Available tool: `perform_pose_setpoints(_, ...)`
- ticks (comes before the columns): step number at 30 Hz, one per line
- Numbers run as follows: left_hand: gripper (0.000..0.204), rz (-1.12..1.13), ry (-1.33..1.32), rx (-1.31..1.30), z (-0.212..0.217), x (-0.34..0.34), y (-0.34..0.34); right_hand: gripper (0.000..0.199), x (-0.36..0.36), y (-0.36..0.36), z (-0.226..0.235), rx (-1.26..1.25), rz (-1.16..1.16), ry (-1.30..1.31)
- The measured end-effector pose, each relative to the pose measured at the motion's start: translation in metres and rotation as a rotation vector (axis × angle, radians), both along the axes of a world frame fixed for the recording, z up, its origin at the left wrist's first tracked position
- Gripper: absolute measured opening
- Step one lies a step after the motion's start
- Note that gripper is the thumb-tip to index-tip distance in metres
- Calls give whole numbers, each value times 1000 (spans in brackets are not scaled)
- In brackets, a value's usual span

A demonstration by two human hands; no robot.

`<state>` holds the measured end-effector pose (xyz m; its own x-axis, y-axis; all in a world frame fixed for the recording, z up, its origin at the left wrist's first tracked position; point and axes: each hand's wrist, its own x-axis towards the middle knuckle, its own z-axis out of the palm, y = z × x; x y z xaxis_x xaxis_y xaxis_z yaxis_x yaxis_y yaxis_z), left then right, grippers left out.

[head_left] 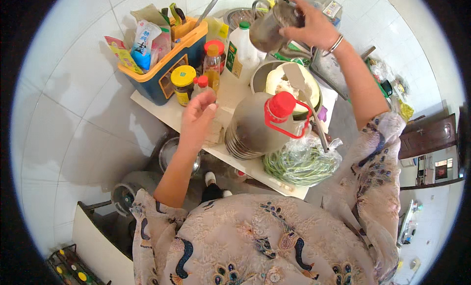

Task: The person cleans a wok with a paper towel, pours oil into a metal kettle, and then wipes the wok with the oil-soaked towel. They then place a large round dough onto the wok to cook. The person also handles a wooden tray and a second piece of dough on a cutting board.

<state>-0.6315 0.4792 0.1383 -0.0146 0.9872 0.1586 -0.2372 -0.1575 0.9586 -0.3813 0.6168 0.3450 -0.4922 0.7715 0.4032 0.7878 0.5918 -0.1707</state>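
Observation:
My right hand [321, 27] is raised at the back of the table, its fingers and thumb spread around a dull metal pot [265, 32] with a loop handle. Below it, a large cut pale melon or gourd [274, 81] sits in a metal basin [257, 79], with a flat metal spatula [296, 79] lying across it. My left hand [198, 116] hovers over the table's left side with loosely bent fingers and nothing visible in it. Just beyond it stand small red-capped bottles [202, 83] and a yellow-lidded jar [183, 84].
A big jug with a red cap [282, 106] stands near the table's front edge. Beside it lies a clear bag of green beans [301, 160]. A blue and orange caddy [162, 64] with packets and utensils stands at the back left, near a white green-capped bottle [241, 49].

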Motion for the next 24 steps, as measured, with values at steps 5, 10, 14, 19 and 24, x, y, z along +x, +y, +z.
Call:
perform_pose_setpoints(5, 38, 327, 84, 191, 64, -18, -66, 89, -23, -72, 69, -27, 231, -13)
perform_pose_setpoints(10, 50, 429, 257, 355, 107, -50, -128, 83, -75, -154, 70, -174, 701, -109)
perform_pose_setpoints(14, 40, 376, 340, 259, 106, -74, -199, 85, -125, -205, 16, -29, 1051, -250)
perform_pose_setpoints(19, 17, 363, 415, 20, 76, -110, -309, 90, -195, -280, -2, -225, 1227, -392)
perform_pose_setpoints(24, 20, 669, 333, -161, 39, -108, -424, 89, -262, -352, -47, -334, 1554, -397)
